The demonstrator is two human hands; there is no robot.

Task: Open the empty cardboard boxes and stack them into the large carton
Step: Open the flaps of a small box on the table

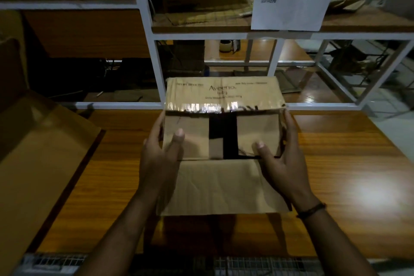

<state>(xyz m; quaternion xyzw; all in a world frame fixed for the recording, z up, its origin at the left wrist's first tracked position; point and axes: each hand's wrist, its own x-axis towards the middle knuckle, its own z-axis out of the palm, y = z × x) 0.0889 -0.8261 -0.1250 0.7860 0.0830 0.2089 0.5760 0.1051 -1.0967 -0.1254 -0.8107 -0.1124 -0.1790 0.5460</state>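
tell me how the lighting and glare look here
Head view: dim overall, glare streaks along the tape on the cardboard box, a bright hotspot on the table at right, and the white shelf frame bows from wide-angle distortion.

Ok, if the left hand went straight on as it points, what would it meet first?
The cardboard box: the left hand grips its left side. Past that, probably the white shelf frame, though depth is unclear.
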